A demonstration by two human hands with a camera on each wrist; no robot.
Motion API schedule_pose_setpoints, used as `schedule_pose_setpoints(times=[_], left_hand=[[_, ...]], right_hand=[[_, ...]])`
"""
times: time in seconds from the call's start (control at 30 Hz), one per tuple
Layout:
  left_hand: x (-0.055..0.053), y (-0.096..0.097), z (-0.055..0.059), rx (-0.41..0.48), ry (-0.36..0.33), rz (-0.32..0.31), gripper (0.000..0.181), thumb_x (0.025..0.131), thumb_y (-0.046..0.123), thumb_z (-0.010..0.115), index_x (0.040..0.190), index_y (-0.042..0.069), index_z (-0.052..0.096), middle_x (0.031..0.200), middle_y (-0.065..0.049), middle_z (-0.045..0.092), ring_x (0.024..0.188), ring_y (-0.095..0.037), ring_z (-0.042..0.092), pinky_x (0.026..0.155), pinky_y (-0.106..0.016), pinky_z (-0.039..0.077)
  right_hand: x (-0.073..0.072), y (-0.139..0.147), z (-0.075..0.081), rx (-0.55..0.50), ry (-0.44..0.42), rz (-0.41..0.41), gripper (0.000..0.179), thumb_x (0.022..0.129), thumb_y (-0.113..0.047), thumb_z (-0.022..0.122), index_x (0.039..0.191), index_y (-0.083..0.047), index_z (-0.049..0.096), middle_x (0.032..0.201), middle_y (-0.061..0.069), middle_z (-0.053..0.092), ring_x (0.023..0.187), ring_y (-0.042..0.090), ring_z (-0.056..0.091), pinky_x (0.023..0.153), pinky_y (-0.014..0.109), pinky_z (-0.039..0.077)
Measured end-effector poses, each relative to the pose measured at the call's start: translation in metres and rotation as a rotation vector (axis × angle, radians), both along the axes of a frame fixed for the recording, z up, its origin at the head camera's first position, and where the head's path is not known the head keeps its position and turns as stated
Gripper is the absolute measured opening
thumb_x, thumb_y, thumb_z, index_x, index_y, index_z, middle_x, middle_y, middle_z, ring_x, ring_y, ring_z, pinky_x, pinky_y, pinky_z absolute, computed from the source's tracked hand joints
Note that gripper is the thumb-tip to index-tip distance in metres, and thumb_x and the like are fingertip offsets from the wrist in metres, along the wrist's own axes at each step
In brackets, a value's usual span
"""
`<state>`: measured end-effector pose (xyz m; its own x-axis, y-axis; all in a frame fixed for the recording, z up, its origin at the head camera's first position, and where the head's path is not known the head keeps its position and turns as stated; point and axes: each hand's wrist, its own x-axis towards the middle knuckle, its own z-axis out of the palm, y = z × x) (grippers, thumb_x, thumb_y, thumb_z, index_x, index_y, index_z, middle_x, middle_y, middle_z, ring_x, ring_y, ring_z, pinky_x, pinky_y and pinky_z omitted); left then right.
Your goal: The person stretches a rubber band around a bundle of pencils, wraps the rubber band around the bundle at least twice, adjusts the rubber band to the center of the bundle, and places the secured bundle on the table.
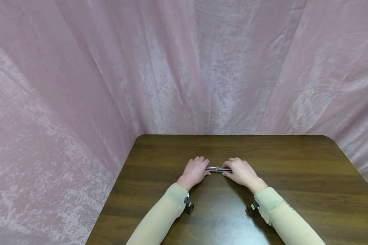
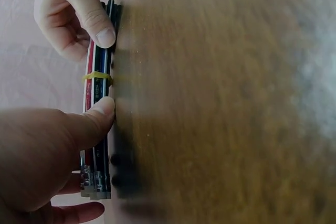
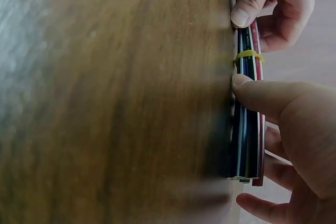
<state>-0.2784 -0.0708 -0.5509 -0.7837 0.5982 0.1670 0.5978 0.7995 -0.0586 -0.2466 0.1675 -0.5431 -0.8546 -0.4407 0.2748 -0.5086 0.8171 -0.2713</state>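
Observation:
A bundle of pencils (image 1: 216,169), red, black, blue and white, lies crosswise between the two hands, at or just above the tabletop. Around its middle runs a yellow rubber band (image 2: 97,76). My left hand (image 1: 194,173) pinches the left part, thumb on the near side and fingers on the far side. The right part is pinched the same way by my right hand (image 1: 240,172). Metal ferrules and erasers (image 2: 95,187) show at the left end in the left wrist view. Flat pencil ends (image 3: 244,178) show at the right end in the right wrist view.
Under both hands is a brown wood-grain table (image 1: 178,149) with rounded far corners. Pink velvet curtains (image 1: 178,68) hang behind it and along its left side. Light glares on the near part of the tabletop.

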Motion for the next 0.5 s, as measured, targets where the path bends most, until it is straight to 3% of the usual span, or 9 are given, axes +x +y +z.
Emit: schedule_pose_setpoints(times=[0.5], left_hand=[[0.003,-0.011,0.007,0.066,-0.096,0.016,0.045,0.092,0.046,0.084,0.123,0.017,0.069,0.112,0.001,0.066,0.108,-0.023,0.062,0.085,-0.040,0.050]], right_hand=[[0.002,0.007,0.000,0.003,-0.010,-0.002,0.027,0.089,-0.023,0.087,0.114,-0.015,0.079,0.105,0.003,0.071,0.099,0.031,0.068,0.079,0.054,0.056]])
